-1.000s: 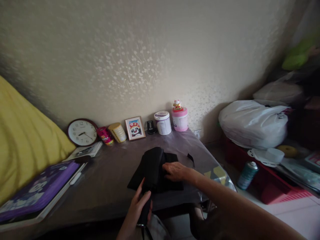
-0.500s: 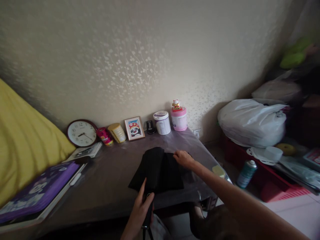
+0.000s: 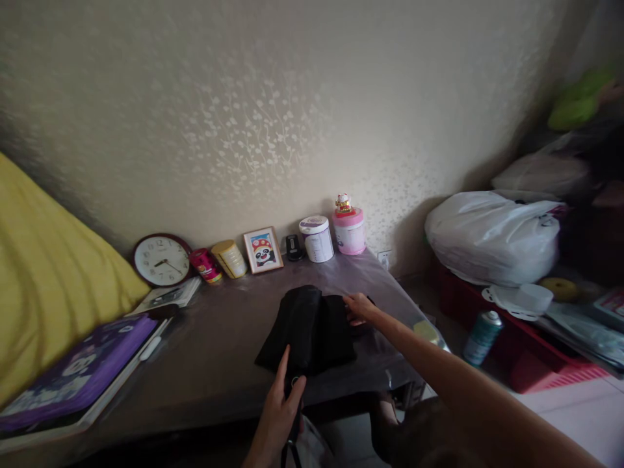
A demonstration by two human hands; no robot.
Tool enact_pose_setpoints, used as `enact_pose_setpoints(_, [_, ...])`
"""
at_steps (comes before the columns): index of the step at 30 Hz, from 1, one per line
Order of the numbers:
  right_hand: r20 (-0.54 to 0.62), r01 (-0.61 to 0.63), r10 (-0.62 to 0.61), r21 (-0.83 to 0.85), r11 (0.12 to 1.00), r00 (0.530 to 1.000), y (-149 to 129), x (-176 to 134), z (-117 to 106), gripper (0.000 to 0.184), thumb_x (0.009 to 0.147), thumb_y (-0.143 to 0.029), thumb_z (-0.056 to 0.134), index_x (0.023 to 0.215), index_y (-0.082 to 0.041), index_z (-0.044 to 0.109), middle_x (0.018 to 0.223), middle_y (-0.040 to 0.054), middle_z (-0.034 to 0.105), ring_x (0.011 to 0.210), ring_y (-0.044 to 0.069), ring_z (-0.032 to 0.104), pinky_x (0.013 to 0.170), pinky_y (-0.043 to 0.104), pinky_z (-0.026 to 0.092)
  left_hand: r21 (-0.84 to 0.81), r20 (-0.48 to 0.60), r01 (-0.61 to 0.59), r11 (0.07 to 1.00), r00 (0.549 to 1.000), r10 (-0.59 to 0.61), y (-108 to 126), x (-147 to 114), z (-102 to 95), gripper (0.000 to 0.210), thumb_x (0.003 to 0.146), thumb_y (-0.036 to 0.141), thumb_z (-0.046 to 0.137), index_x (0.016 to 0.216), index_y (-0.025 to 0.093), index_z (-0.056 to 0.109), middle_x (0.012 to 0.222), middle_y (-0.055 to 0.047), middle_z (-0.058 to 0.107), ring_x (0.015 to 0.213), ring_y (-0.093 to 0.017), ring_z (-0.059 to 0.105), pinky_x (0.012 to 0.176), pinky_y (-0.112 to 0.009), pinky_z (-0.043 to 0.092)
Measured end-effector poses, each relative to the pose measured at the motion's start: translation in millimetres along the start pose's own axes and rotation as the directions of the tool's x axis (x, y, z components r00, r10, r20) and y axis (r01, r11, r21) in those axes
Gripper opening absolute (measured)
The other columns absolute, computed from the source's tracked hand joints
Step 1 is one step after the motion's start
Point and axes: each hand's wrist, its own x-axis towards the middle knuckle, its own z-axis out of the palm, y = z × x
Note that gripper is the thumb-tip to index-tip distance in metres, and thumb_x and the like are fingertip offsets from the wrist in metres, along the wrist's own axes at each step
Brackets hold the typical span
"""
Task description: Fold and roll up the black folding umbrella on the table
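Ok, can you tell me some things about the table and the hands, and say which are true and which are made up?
1. The left hand grips the handle of the black umbrella. True.
2. The right hand holds the pink tub. False: it touches the umbrella's far right edge.
3. The clock leans against the wall. True.
4. The panda picture lies on the floor. False: it stands on the table.
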Motion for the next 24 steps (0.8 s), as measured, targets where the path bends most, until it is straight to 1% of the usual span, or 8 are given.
enact_pose_setpoints(3, [0.011,-0.028,0.027,0.02,0.999,1.0,-3,-4,3,0.033,0.091,-0.035,0.036,0.084,-0.014,0.06,0.076,0.0065,0.065,0.056,0.013,0.063,0.05,0.023,0.054,-0.016,-0.017,-0.004,1.0,1.0,0.003,2,-2,0.8,0.068,0.085,0.045,0.048,0.143,0.02,0.022,0.149,-0.005,0.03,0.137,-0.022,0.025,0.112,-0.036,0.022])
enact_pose_setpoints(5, [0.005,-0.029,0.029,0.014,0.999,1.0,-5,-7,5,0.036,0.091,-0.038,0.034,0.085,-0.014,0.059,0.083,0.0091,0.066,0.062,0.015,0.064,0.049,0.024,0.054,-0.018,-0.019,-0.013,1.0,1.0,0.013,1,-2,1.1,0.068,0.084,0.044,0.048,0.143,0.02,0.023,0.148,-0.006,0.032,0.136,-0.023,0.026,0.111,-0.036,0.024])
enact_pose_setpoints(8, [-0.02,-0.033,0.033,-0.022,0.999,0.999,-7,-10,11,0.039,0.091,-0.041,0.033,0.088,-0.013,0.06,0.094,0.0131,0.066,0.073,0.02,0.066,0.048,0.024,0.054,-0.007,-0.003,-0.016,1.0,1.0,0.016,-1,-1,1.3,0.068,0.086,0.043,0.046,0.143,0.018,0.019,0.149,-0.008,0.029,0.137,-0.022,0.024,0.112,-0.037,0.021])
enact_pose_setpoints(10, [-0.039,-0.039,0.036,-0.064,0.997,0.999,-8,-9,14,0.042,0.091,-0.043,0.032,0.09,-0.012,0.06,0.097,0.0153,0.065,0.076,0.022,0.066,0.048,0.026,0.054,-0.003,0.002,-0.012,1.0,1.0,0.012,-3,0,1.3,0.068,0.086,0.043,0.044,0.144,0.017,0.018,0.15,-0.008,0.026,0.138,-0.021,0.022,0.113,-0.037,0.019])
enact_pose_setpoints(13, [-0.071,-0.042,0.033,-0.134,0.99,0.997,-7,-6,18,0.043,0.09,-0.043,0.033,0.093,-0.011,0.061,0.098,0.0173,0.065,0.078,0.024,0.067,0.049,0.028,0.054,-0.007,0.007,-0.014,1.0,1.0,0.014,-3,0,1.3,0.068,0.087,0.042,0.043,0.144,0.016,0.017,0.151,-0.008,0.024,0.138,-0.02,0.02,0.113,-0.036,0.018])
enact_pose_setpoints(20, [-0.148,-0.016,-0.026,-0.277,0.961,0.989,-1,0,22,0.03,0.09,-0.032,0.041,0.093,-0.012,0.064,0.097,0.0146,0.068,0.082,0.022,0.067,0.061,0.026,0.053,-0.041,-0.002,-0.045,0.998,0.999,0.045,-12,1,2.5,0.066,0.087,0.042,0.043,0.143,0.017,0.017,0.151,-0.007,0.023,0.139,-0.018,0.019,0.113,-0.034,0.017])
enact_pose_setpoints(24, [-0.17,-0.003,-0.055,-0.324,0.946,0.984,0,-1,23,0.033,0.091,-0.034,0.04,0.096,-0.012,0.064,0.098,0.0144,0.068,0.079,0.021,0.067,0.06,0.025,0.051,-0.055,-0.022,-0.034,0.998,0.999,0.033,-18,3,3.6,0.067,0.086,0.043,0.044,0.143,0.018,0.019,0.151,-0.006,0.024,0.138,-0.019,0.021,0.112,-0.034,0.019])
